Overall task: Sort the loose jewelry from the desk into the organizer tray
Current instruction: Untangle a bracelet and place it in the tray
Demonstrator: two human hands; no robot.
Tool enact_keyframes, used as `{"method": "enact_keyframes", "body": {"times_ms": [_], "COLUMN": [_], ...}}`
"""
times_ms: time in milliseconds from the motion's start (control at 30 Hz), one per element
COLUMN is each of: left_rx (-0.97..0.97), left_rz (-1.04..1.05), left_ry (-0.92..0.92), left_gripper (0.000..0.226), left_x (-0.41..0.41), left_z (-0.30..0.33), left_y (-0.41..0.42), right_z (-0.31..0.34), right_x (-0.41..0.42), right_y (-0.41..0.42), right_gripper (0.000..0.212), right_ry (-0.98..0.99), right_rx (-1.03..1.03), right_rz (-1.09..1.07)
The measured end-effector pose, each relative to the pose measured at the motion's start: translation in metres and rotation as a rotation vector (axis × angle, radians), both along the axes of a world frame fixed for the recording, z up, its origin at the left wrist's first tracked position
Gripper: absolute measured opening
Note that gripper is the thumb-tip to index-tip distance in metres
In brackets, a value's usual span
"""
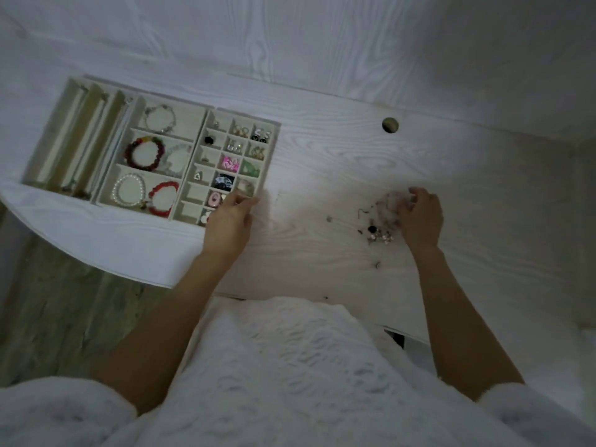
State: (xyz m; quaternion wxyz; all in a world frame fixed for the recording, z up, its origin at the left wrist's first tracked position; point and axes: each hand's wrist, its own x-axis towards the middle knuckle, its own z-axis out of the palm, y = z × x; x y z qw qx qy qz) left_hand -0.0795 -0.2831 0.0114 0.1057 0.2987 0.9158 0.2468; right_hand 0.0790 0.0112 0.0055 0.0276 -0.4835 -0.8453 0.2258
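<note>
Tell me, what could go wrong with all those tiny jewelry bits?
1. The small loose jewelry pile on the white wood-grain desk looks tangled; the right hand could drag extra pieces along.
2. One tiny dark stray piece lies nearer the desk's front edge and might get knocked off.
3. The left hand at the cream compartmented organizer tray could drop something into an already filled compartment.
</note>
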Motion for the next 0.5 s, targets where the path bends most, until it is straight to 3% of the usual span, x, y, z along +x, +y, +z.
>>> {"method": "enact_keyframes", "body": {"times_ms": [133, 267, 367, 500], "left_rx": [-0.010, -0.015, -0.018, -0.019], "left_rz": [0.014, 0.043, 0.040, 0.043], "left_ry": [0.031, 0.045, 0.069, 0.081], "left_gripper": [0.037, 0.037, 0.038, 0.038], "left_x": [0.001, 0.003, 0.003, 0.004], "left_z": [0.000, 0.003, 0.003, 0.003], "left_y": [0.003, 0.006, 0.006, 0.007], "right_z": [-0.008, -0.005, 0.008, 0.027], "right_x": [-0.019, -0.029, -0.025, -0.015], "right_y": [-0.005, -0.011, -0.015, -0.023], "right_gripper": [0.021, 0.016, 0.016, 0.011], "right_ry": [0.034, -0.035, 0.033, 0.190], "right_rx": [-0.062, -0.057, -0.026, -0.267], "right_rz": [0.093, 0.292, 0.466, 0.427]}}
